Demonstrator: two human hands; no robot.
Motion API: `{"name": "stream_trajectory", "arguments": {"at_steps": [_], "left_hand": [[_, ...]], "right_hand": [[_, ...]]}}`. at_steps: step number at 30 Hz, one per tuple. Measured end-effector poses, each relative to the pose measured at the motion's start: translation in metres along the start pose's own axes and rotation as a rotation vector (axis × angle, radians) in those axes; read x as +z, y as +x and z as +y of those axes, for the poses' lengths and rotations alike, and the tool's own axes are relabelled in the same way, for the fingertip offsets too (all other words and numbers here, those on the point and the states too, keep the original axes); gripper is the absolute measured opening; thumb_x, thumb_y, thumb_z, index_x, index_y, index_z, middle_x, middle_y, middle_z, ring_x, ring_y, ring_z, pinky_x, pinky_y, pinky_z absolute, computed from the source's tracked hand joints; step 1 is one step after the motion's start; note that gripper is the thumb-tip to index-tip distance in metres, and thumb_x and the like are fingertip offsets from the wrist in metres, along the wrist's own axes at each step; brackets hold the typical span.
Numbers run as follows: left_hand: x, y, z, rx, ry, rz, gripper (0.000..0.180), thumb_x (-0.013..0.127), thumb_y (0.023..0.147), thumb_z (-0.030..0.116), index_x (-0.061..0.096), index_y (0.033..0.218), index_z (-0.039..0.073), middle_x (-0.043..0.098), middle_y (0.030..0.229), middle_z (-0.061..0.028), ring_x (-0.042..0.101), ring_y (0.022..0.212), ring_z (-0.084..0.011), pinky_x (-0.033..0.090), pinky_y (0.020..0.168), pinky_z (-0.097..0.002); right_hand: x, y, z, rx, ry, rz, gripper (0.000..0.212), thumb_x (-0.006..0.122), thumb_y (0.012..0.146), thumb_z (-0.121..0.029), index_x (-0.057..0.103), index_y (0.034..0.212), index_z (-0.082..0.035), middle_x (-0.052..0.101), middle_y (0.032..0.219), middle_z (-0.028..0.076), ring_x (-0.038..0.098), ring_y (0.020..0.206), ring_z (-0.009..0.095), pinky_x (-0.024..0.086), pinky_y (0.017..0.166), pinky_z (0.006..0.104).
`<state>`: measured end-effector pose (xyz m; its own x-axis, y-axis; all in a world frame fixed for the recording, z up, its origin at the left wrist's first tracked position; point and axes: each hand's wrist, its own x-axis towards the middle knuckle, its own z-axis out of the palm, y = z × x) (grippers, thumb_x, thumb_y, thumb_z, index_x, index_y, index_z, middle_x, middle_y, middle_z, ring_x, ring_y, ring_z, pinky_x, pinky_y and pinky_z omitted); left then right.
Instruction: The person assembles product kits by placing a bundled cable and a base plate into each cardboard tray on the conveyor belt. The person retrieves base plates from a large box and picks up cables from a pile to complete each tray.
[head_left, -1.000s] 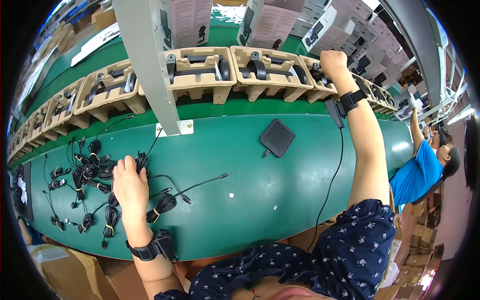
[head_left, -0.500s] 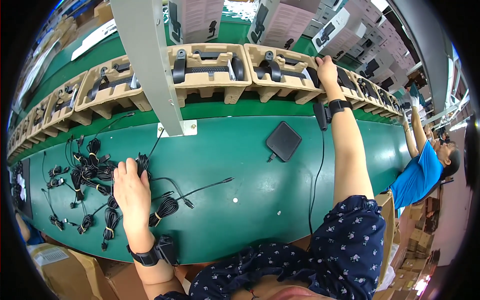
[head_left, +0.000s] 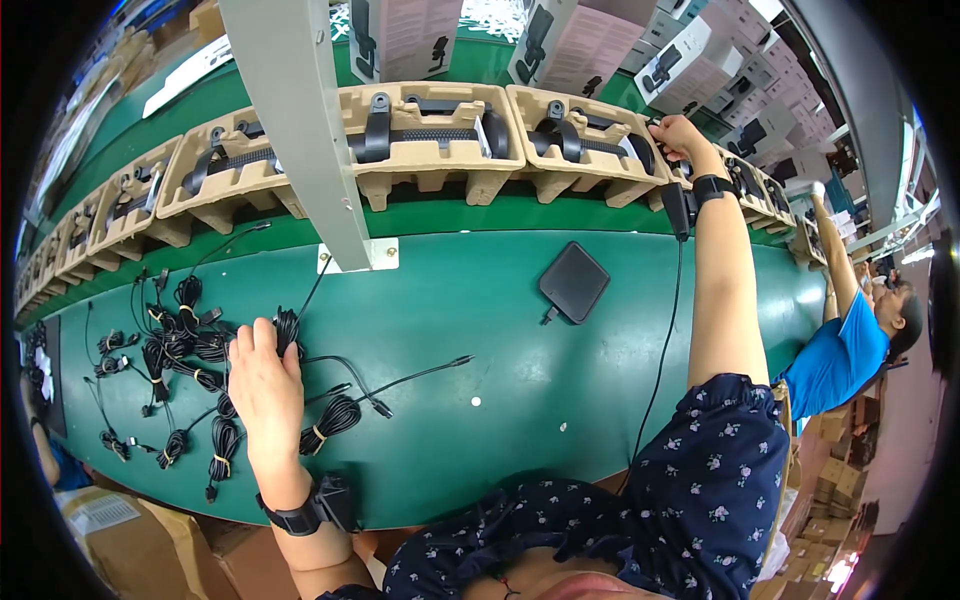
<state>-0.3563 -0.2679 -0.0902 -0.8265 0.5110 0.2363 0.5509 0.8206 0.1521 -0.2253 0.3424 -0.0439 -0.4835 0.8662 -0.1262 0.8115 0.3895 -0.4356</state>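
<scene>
My left hand [head_left: 265, 385] rests at the edge of a pile of black cables [head_left: 180, 345]. Its fingers are bent against a tied cable bundle [head_left: 286, 328], which shows between thumb and forefinger. My right arm is stretched far out to the row of brown moulded-pulp trays. There my right hand [head_left: 686, 140] has its fingers closed at the far right corner of a pulp tray [head_left: 590, 166]; the fingertips are partly hidden. Black ring-shaped and bar-shaped parts lie in this tray and in the pulp tray [head_left: 430, 165] left of it.
A grey post [head_left: 300, 120] rises from the green bench in front of the trays. A flat black square device [head_left: 574, 283] lies mid-bench. Printed boxes [head_left: 575, 45] stand behind the trays. At the far right a person in a blue shirt [head_left: 840, 350] reaches toward the row.
My right hand has moved to the right, and the trays near it have slid right with it. The left hand stays by the cables.
</scene>
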Motion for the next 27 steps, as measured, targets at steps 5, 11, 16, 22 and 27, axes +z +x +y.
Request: {"name": "stream_trajectory", "arguments": {"at_steps": [5,11,16,22,27], "left_hand": [[-0.003,0.001,0.005,-0.006,-0.012,-0.011,0.026,0.065,0.076,0.007,0.047,0.094,0.002,0.051,0.091,-0.0156,0.052,0.088,-0.035,0.046,0.072,-0.0421],[0.0,0.003,0.006,0.004,0.018,0.026,0.027,0.065,0.075,0.007,0.047,0.094,0.002,0.05,0.091,-0.0156,0.051,0.087,-0.0348,0.046,0.072,-0.0419],[0.004,0.004,0.004,0.016,0.027,0.02,0.026,0.063,0.076,0.006,0.047,0.095,0.001,0.05,0.091,-0.0162,0.051,0.088,-0.0352,0.046,0.071,-0.0429],[0.011,0.004,0.001,0.025,0.045,0.039,0.025,0.062,0.077,0.006,0.045,0.095,0.002,0.049,0.09,-0.0157,0.051,0.087,-0.0355,0.046,0.07,-0.0436],[0.013,0.005,0.0,0.046,0.044,0.069,0.024,0.062,0.077,0.006,0.044,0.093,0.002,0.048,0.089,-0.0157,0.051,0.084,-0.0355,0.045,0.069,-0.0434]], "right_hand": [[0.016,0.031,0.029,-0.008,-0.28,0.204,0.032,0.063,0.084,-0.031,0.056,0.085,0.001,0.062,0.07,0.014,0.059,0.054,0.029,0.05,0.051,0.0374],[0.02,0.006,0.047,-0.522,-0.236,0.293,0.018,0.057,0.086,-0.02,0.055,0.1,-0.008,0.061,0.082,0.019,0.057,0.085,0.04,0.046,0.074,0.0447],[0.04,-0.01,0.052,-0.467,-0.1,0.694,0.04,0.059,0.085,-0.028,0.051,0.122,-0.016,0.047,0.128,0.016,0.054,0.103,0.037,0.047,0.084,0.0427],[0.029,-0.009,0.042,-0.479,-0.501,0.566,0.033,0.054,0.086,-0.028,0.058,0.115,-0.012,0.059,0.117,0.005,0.053,0.107,0.029,0.046,0.088,0.0407],[0.03,-0.011,0.05,-0.593,-0.255,0.59,0.018,0.06,0.081,-0.021,0.064,0.091,-0.006,0.063,0.093,0.014,0.061,0.086,0.032,0.047,0.076,0.04]]}}
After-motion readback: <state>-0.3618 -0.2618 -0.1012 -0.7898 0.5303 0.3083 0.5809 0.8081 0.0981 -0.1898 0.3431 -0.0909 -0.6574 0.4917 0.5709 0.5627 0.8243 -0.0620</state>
